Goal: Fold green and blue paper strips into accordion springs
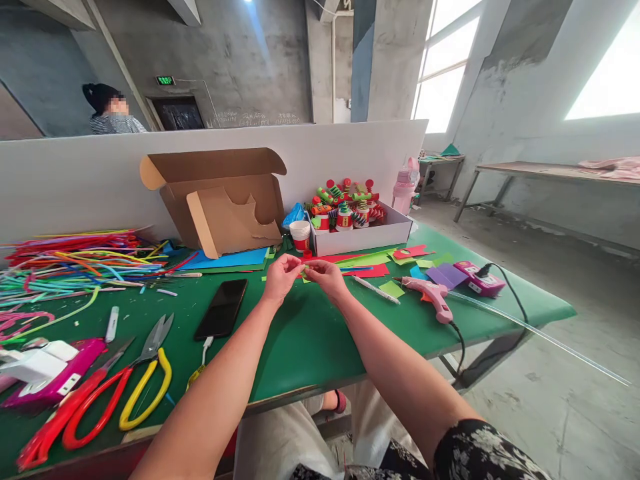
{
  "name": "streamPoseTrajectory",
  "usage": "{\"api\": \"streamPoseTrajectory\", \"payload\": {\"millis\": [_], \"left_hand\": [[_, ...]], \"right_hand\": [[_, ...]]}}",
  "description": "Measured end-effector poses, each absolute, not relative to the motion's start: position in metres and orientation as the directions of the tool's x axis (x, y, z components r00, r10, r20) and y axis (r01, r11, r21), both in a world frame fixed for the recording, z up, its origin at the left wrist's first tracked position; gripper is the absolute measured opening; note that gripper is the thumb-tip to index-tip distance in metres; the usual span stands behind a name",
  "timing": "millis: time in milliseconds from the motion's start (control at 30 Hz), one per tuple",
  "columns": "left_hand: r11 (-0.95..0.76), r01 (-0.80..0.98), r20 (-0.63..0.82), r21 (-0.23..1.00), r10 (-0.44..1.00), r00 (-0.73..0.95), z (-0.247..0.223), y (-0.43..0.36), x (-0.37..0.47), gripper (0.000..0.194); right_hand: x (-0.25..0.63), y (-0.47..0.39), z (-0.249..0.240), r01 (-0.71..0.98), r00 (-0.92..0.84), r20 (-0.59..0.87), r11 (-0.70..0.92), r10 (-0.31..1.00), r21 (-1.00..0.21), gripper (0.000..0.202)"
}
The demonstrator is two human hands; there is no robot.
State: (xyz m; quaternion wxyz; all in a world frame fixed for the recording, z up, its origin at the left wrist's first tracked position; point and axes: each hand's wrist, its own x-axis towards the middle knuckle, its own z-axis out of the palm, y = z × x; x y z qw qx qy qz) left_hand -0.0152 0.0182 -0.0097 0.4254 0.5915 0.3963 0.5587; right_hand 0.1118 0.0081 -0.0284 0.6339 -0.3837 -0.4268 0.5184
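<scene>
Above the middle of the green table point(305, 347), my left hand point(281, 279) and my right hand point(326, 277) meet at their fingertips. Both hands are closed in a pinch around a small light-green piece point(303, 268), mostly covered by the fingers. Just behind them are a stack of paper cups point(300, 235) and a small red cap point(307, 253). Red paper point(375, 271) and light-green strips point(373, 259) lie to the right of my right hand, with a white pen point(376, 290) in front of them.
A black phone point(221, 309), scissors point(150, 360) and pipe cleaners point(85, 263) lie left. An open cardboard box point(220, 200) and a white box point(363, 237) of crafted figures stand behind. A pink glue gun point(429, 293) and power strip point(480, 280) lie right. A person point(113, 113) is beyond the partition.
</scene>
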Motion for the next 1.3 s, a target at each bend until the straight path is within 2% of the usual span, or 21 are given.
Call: {"api": "streamPoseTrajectory", "payload": {"millis": [133, 300, 367, 567, 733, 1033, 1300], "left_hand": [[-0.27, -0.091, 0.276, 0.958, 0.959, 0.059, -0.009, 0.018, -0.016, 0.026], [-0.217, -0.082, 0.231, 0.973, 0.943, 0.24, -0.006, 0.011, -0.013, 0.03], [-0.218, -0.083, 0.232, 0.972, 0.941, 0.246, -0.006, 0.009, -0.01, 0.032], [-0.244, -0.087, 0.252, 0.966, 0.961, 0.11, -0.011, 0.012, -0.009, 0.036], [-0.216, -0.093, 0.226, 0.972, 0.967, 0.118, -0.013, 0.015, -0.013, 0.036], [-0.197, -0.041, 0.201, 0.98, 0.972, 0.121, -0.014, 0.017, -0.015, 0.033], [-0.227, -0.09, 0.235, 0.97, 0.968, 0.092, -0.016, 0.018, -0.012, 0.031]], "right_hand": [[0.115, 0.003, -0.023, -0.444, 0.115, 0.047, 0.094, 0.992, -0.891, 0.029], [0.119, 0.002, -0.021, -0.567, 0.085, -0.028, 0.026, 0.996, -0.824, 0.026], [0.118, 0.002, -0.023, -0.577, 0.072, -0.019, 0.027, 0.997, -0.816, 0.026], [0.116, 0.001, -0.026, -0.565, 0.033, 0.006, 0.023, 0.999, -0.825, 0.033], [0.116, -0.001, -0.025, -0.548, 0.007, -0.012, -0.006, 1.0, -0.836, 0.033], [0.118, -0.001, -0.021, -0.453, 0.075, 0.039, 0.069, 0.996, -0.889, 0.036], [0.117, 0.003, -0.028, -0.447, 0.085, 0.071, 0.102, 0.994, -0.889, 0.033]]}}
